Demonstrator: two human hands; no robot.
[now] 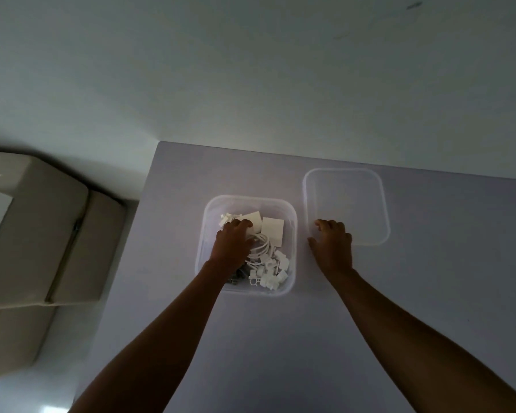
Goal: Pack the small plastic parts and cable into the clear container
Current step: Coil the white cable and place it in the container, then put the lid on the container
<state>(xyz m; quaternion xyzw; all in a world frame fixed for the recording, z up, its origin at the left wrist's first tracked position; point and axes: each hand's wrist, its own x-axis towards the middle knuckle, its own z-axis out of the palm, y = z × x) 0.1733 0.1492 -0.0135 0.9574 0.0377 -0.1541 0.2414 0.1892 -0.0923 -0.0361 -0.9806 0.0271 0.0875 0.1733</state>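
2 bare forearms reach in from the bottom edge, the nearest things to the camera. The left hand (233,242) is down inside the clear container (292,234), its fingers curled over the contents near the far left corner; whether they actually pinch anything cannot be told, since the fingertips are hidden among the pieces. The container is square with rounded corners, made of thin, slightly cloudy translucent plastic, and stands on the table (429,293) toward its far edge. Inside lie many small white plastic parts (273,271), blocky and clip-like, heaped along the near right side, with a few more at the far left. A thin white cable (261,248) is looped in the middle, just beside the hand. 2 flat white square pieces (272,232) lie toward the far side, and something darker shows at the near left corner, too dim to identify. No writing or label can be read anywhere.

The right hand (332,242) rests with loosely bent fingers on the near left corner of the lid (370,210), a flat clear rounded rectangle lying just beside the container. The table is smooth, matte and pale. Beige cushioned furniture (42,234) sits off its left edge.
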